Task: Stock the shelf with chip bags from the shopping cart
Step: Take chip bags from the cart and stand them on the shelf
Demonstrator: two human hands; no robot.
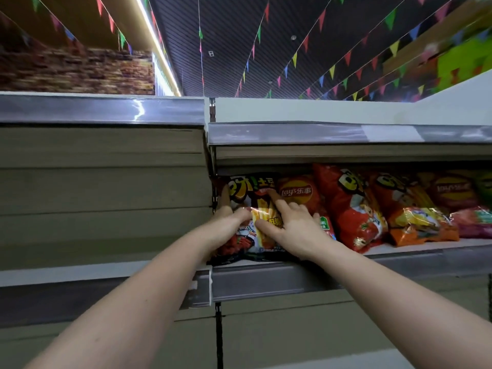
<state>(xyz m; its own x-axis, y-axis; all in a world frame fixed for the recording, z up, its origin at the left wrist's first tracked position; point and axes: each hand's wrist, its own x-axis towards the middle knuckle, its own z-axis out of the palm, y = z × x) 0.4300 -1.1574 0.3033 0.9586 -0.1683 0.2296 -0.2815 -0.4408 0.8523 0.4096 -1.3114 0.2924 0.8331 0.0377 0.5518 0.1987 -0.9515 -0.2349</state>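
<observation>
A black and yellow chip bag with fries printed on it stands at the left end of the shelf. My left hand grips its left edge, thumb up along the side. My right hand lies on the bag's front with straight fingers, the forefinger reaching up over the print. Behind my right hand stands a red Lay's bag. To the right follow a red chip bag, an orange one and more Lay's bags. The shopping cart is out of sight.
The upper shelf's edge hangs low over the bags. The shelf bay to the left shows only bare back panels. A slotted upright separates the two bays. Coloured pennant strings cross the ceiling.
</observation>
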